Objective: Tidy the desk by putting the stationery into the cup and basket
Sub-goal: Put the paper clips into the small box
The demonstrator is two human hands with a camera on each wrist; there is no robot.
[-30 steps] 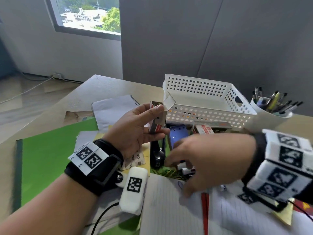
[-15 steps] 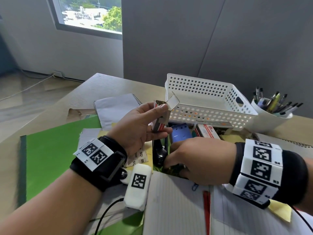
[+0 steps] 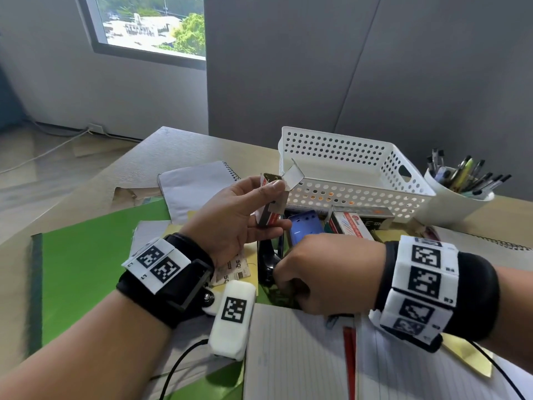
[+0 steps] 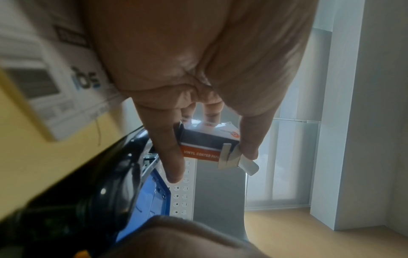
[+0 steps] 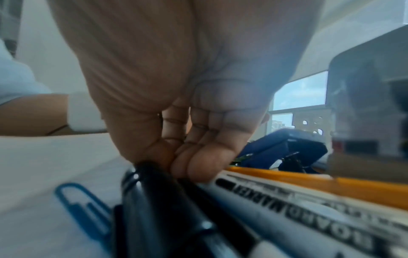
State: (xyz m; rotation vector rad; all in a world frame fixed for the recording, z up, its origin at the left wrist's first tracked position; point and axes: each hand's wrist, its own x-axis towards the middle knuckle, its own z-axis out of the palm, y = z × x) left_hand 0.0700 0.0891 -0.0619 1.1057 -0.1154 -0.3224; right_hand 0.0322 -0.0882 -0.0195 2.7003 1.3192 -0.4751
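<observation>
Head view: light wooden desk (image 3: 184, 148) is covered with paper clutter, and the white perforated plastic basket (image 3: 340, 168) stands at the far side with nothing visible inside; the white round cup (image 3: 450, 206) just right of it is already packed with pens

Small orange-and-white cardboard paper-clip box (image 3: 269, 215) is held up near the basket's front wall by the left hand (image 3: 230, 220), pinched between thumb and fingers, top flap standing open

Right hand (image 3: 331, 272) is pressed down into the pile beside the black stapler (image 3: 268, 264). Right wrist view: its fingertips (image 5: 194, 165) are closed narrowly on the end of a black pen (image 5: 167, 195), with a grey whiteboard marker (image 5: 298, 206) touching alongside and a loose blue paper clip (image 5: 81, 204) on the lined page

Step in hand is judged to be gathering loose pieces. The box should be kept upright so nothing spills. The pen should be lifted clear of the marker before being carried to the cup
</observation>
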